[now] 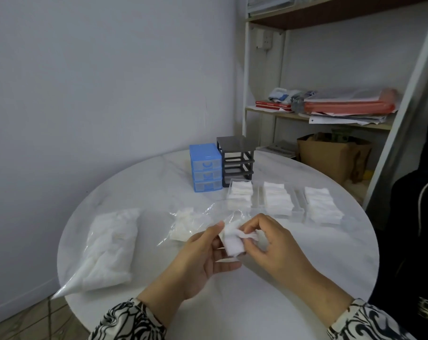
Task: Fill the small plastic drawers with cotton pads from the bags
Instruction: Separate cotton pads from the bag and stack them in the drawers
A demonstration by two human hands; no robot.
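Observation:
My left hand (203, 256) and my right hand (269, 244) both pinch a small stack of white cotton pads (232, 241) above the middle of the round table. Three clear plastic drawers (240, 196) (278, 200) (322, 204) lie in a row behind my hands, each filled with cotton pads. An opened clear bag (191, 222) with some pads lies just left of my hands. A fuller bag of pads (112, 246) rests at the table's left edge. The blue drawer unit (205, 166) has its three drawers in; the grey frame (236, 160) beside it stands without drawers.
The white round table (245, 303) stands against a pale wall. To the right rises a shelf (318, 116) with papers and a red folder, and a cardboard box (330, 155) sits under it. A dark bag (416, 229) is at the table's right edge.

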